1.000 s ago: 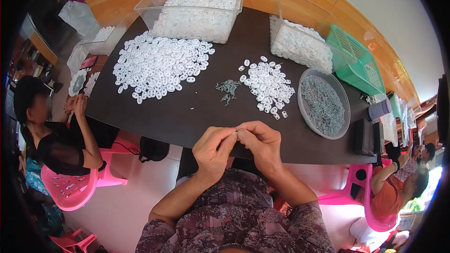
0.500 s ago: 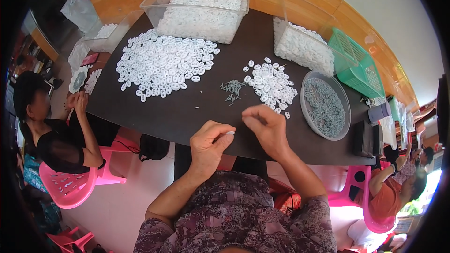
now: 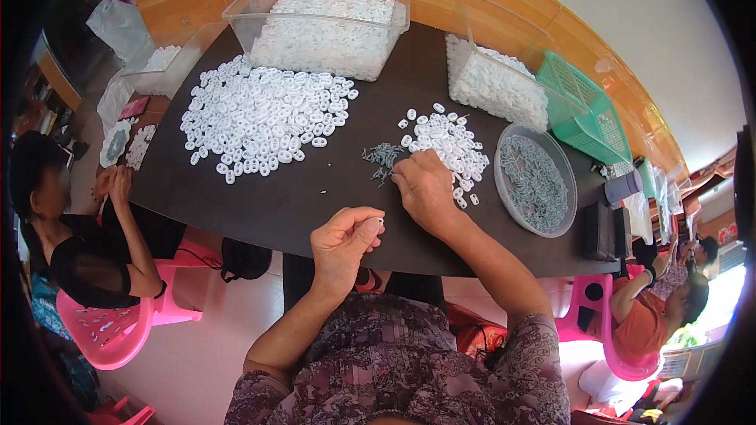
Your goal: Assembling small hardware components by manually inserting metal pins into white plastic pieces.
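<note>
Pinched between the thumb and forefinger of my left hand (image 3: 340, 248) is a small white oval plastic piece (image 3: 382, 223), mostly covered by the fingers. My right hand (image 3: 428, 189) reaches over the table, its curled fingertips at the edge of a little heap of grey screw-like pieces (image 3: 382, 156). What those fingertips hold, if anything, is hidden. Just beyond that hand lies a small pile of white oval pieces with two holes (image 3: 447, 140). A much larger pile of the same white pieces (image 3: 264, 114) spreads to the left.
Two clear bins (image 3: 323, 35) (image 3: 496, 83) of white pieces stand at the back. Rightward are a round tub (image 3: 504, 197) of grey pieces, a green basket (image 3: 587, 114), a purple cup (image 3: 622, 187) and a black box (image 3: 600, 232). A person (image 3: 87, 244) sits at the left.
My right hand has moved forward and left, from near my left hand to the grey heap. My left hand keeps its pinch on the white piece. The view has shifted slightly.
</note>
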Available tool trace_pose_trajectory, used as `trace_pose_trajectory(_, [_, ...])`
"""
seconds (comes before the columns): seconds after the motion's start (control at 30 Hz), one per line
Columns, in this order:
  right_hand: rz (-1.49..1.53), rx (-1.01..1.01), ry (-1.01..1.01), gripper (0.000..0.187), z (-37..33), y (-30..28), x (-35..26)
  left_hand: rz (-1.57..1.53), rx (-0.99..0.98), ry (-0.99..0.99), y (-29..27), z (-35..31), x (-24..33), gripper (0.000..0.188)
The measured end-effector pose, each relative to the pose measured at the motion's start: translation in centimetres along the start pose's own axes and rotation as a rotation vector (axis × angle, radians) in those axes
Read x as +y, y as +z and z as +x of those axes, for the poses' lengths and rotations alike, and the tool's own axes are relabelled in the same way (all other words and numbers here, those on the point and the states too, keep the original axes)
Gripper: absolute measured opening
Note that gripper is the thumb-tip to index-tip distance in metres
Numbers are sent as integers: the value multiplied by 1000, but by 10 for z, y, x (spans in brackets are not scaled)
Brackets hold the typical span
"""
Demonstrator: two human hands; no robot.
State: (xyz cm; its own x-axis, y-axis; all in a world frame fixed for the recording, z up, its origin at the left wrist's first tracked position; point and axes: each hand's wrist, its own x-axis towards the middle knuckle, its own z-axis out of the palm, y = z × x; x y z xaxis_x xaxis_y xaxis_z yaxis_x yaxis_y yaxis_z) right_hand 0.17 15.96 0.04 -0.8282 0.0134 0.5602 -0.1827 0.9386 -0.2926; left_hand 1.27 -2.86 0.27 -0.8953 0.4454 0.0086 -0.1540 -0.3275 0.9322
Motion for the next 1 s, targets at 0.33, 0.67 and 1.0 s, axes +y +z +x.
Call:
trace_pose_trajectory(0.33, [172, -59, -22, 10, 3, -11, 0, -85, 31, -36, 0, 11, 5, 16])
trace_pose_trajectory(0.67, [700, -301, 500, 7, -7, -59, -28, -180, 0, -95, 13, 25, 3, 15])
trace_pose_trajectory(1.0, [785, -260, 383, 8, -10, -61, -27, -166, -66, -119, 17, 26, 0, 16])
